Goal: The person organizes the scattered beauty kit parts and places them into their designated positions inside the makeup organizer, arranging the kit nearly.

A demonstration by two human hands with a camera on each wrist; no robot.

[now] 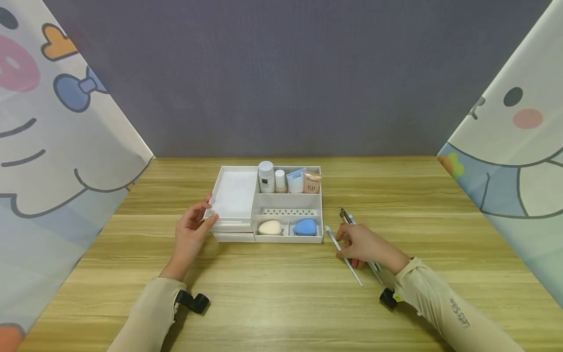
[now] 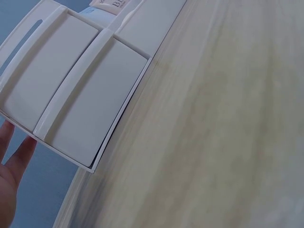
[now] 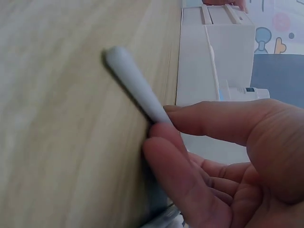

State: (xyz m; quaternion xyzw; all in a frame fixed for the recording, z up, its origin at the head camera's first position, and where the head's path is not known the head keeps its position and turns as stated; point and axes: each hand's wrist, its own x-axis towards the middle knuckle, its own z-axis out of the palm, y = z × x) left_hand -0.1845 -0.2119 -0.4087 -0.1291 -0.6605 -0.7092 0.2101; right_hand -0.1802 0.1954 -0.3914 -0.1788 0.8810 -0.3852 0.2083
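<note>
In the head view, a white makeup organizer (image 1: 232,224) stands on the wooden table, with two drawers at its front left. My left hand (image 1: 190,230) rests against its left side, fingers extended and thumb at the top front corner; the left wrist view shows two fingers (image 2: 21,159) touching the side beside the drawers. Right of the organizer, my right hand (image 1: 364,244) pinches a thin white makeup brush (image 1: 354,273) between thumb and fingers. The brush's pale handle (image 3: 135,80) slants out of that pinch in the right wrist view. More brushes (image 1: 375,270) lie partly hidden under this hand.
The organizer's back compartment holds a white bottle (image 1: 266,178), a smaller bottle (image 1: 280,182), a light blue tube (image 1: 296,181) and a BB cream tube (image 1: 312,183). Cream (image 1: 270,228) and blue makeup sponges (image 1: 305,227) sit in front compartments. A grey panel (image 1: 294,78) rises behind the table.
</note>
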